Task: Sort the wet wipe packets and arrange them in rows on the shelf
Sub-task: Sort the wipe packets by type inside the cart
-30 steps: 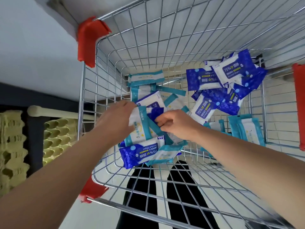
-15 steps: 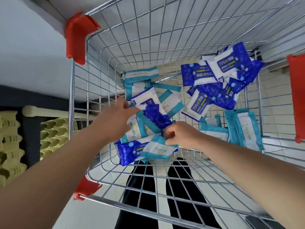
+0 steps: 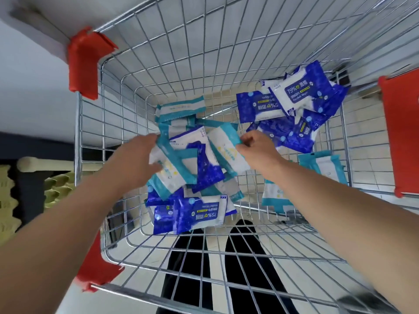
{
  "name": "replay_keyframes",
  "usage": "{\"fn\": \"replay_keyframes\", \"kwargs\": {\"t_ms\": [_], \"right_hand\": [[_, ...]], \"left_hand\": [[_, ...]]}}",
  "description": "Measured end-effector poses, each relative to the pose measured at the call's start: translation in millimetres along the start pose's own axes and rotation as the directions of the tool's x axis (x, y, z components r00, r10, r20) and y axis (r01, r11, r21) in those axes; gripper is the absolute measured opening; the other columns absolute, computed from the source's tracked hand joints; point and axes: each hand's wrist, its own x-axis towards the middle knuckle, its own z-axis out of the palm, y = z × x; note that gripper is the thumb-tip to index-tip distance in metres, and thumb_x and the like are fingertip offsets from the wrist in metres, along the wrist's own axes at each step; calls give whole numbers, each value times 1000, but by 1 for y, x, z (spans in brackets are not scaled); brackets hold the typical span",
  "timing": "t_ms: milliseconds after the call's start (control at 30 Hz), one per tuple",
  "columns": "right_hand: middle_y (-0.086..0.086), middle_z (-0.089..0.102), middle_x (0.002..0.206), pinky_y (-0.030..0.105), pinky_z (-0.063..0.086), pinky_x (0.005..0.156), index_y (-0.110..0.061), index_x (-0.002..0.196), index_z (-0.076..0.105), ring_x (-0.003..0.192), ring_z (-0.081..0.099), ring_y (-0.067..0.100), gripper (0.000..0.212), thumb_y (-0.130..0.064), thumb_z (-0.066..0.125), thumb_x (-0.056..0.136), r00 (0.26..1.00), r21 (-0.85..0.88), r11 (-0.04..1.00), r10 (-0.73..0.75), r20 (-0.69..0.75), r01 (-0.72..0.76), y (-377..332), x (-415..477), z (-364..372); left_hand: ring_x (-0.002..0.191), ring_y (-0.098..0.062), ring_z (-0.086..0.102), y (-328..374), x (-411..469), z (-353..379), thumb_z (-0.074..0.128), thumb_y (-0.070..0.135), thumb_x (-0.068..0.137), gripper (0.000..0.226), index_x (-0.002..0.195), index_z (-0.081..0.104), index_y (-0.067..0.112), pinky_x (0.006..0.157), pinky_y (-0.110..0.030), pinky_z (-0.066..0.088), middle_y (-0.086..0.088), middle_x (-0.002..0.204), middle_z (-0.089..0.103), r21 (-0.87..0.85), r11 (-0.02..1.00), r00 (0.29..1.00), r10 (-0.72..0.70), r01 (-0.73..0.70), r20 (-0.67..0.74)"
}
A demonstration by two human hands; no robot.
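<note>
Both arms reach down into a wire shopping cart (image 3: 204, 53) that holds several wet wipe packets. My left hand (image 3: 136, 159) grips a bunch of teal-and-white packets (image 3: 169, 175), with a dark blue packet (image 3: 207, 171) among them. My right hand (image 3: 256, 148) pinches the edge of another teal-and-white packet (image 3: 226, 148). A heap of dark blue packets (image 3: 292, 103) lies at the far right of the cart floor. More dark blue packets (image 3: 192, 214) lie at the near edge. Teal packets (image 3: 322, 164) rest at the right, partly behind my right arm.
Red plastic corner guards (image 3: 84, 62) mark the cart's left corners, and a red one (image 3: 401, 132) sits on the right rim. Yellowish egg trays (image 3: 9, 200) stack outside the cart on the left, by a pale rail (image 3: 45, 164). Dark trouser legs (image 3: 192, 264) show through the cart's near wall.
My right hand has moved away from me, from the near packets to a teal packet farther in. My left hand stays on its bunch. The camera has shifted slightly.
</note>
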Motion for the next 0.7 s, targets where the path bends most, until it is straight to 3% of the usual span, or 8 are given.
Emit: {"fn": "replay_keyframes", "kwargs": {"t_ms": [133,200,300,400,500,567,633,700], "right_hand": [[6,62,104,17,44,57,-11,122,51,86,60,17,41,-7,67,84,987,28,999,23,161,-28,-14,-1,7],[9,64,101,16,42,56,-4,116,59,82,59,17,32,-7,65,85,970,-111,994,34,241,-7,-17,-1,2],[8,61,86,17,38,49,-3,101,63,66,55,12,16,-13,63,88,943,-182,983,67,326,-7,-12,-2,-7],[5,53,73,24,35,52,-6,94,60,61,48,14,14,-19,57,90,954,-148,989,45,298,0,-7,-1,-24],[11,60,80,33,41,62,-3,95,59,71,53,20,18,-17,57,83,973,-87,996,13,233,7,-4,3,-62],[7,68,90,38,51,71,-6,100,61,79,63,23,21,-14,59,81,977,-94,996,11,213,9,0,3,-96],[6,69,96,38,54,80,-13,103,59,85,66,22,23,-16,61,80,984,-174,985,34,175,-3,9,1,-130],[5,66,97,32,50,73,-15,105,56,83,63,20,22,-12,60,84,983,-282,959,72,170,-21,21,-5,-161]], "left_hand": [[93,-20,48,13,7,-9,66,20,87,43,128,54,13,75,-24,35,-7,109,50,16,999,993,-38,37,115],[95,-21,49,20,9,-12,65,19,87,45,130,53,14,75,-22,33,-9,116,52,11,1000,990,-30,29,140],[117,-24,50,26,11,-16,66,20,87,56,138,45,16,83,-25,36,-8,135,51,-22,999,988,-29,32,153],[118,-23,49,38,14,-21,68,26,86,62,141,41,15,89,-26,37,-6,139,48,-55,998,988,-1,9,155],[112,-19,49,60,20,-19,68,31,86,67,143,37,19,84,-22,34,-4,143,45,-138,990,988,33,-11,152],[104,-15,49,78,27,-14,70,31,84,60,137,44,22,81,-21,34,0,130,52,-207,977,989,71,-42,133],[91,-12,50,97,34,-8,71,29,83,48,126,50,22,68,-21,35,6,110,56,-292,955,989,96,-59,116],[78,-6,51,120,42,2,72,29,83,41,118,50,25,56,-13,34,11,96,55,-362,930,984,115,-58,136]]}}
